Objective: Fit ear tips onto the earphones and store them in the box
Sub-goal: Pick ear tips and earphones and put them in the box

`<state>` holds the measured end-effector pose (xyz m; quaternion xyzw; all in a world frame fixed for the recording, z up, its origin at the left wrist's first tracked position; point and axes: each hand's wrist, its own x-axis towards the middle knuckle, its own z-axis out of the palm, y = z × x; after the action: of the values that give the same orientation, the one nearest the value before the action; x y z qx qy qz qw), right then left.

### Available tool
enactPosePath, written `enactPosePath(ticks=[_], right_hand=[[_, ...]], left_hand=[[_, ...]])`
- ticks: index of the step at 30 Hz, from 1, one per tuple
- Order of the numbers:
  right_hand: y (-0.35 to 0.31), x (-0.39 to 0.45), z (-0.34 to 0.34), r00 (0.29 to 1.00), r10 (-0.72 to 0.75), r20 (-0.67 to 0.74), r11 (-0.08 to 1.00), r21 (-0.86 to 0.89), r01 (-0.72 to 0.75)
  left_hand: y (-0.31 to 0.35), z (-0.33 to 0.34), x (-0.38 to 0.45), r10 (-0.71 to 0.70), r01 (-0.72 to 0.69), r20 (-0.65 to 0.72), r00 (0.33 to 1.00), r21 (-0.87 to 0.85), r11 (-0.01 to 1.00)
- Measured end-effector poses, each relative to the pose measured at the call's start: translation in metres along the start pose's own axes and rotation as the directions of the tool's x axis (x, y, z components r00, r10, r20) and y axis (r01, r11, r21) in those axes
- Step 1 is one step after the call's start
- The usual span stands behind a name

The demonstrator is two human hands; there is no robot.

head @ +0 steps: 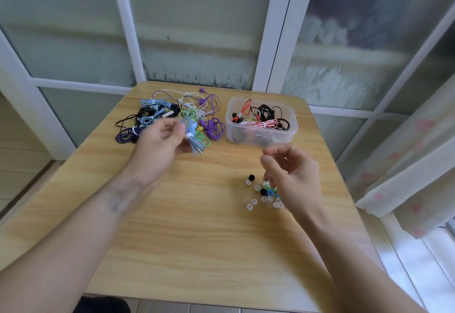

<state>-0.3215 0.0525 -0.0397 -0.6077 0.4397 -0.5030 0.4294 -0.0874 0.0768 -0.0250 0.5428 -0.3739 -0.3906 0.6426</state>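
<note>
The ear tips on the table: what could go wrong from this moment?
The loose ear tips lie under the right hand; a brush might roll them off the table. The blue earphones in the left hand may snag the tangled pile beside them.

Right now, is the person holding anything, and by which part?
The left hand grips a bundled light blue earphone around its coiled cable. The right hand hangs over the ear tips; motion blur hides whether its fingertips pinch anything.
</note>
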Motion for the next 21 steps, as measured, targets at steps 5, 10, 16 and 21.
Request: enactPosePath(ticks=[5,10,16,21], right_hand=[[-0.004,-0.016,0.016,0.954,0.011,0.299,0.987,0.151,-0.059],[0.0,-0.028,0.022,0.921,-0.001,0.39,0.998,0.061,-0.025],[-0.001,-0.029,0.019,0.899,0.006,0.439,0.99,0.126,-0.069],[0.001,-0.011,-0.008,0.941,0.02,0.339,0.928,-0.356,0.109]], left_hand=[[0.001,0.021,-0.045,-0.263,0.359,0.28,0.923,-0.391,0.847],[0.002,0.031,-0.066,-0.364,0.529,0.433,0.825,-0.363,0.767],[-0.005,0.031,-0.073,-0.297,0.385,0.364,0.883,-0.201,0.901],[-0.006,0.028,-0.071,-0.35,0.419,0.386,0.853,-0.109,0.901]])
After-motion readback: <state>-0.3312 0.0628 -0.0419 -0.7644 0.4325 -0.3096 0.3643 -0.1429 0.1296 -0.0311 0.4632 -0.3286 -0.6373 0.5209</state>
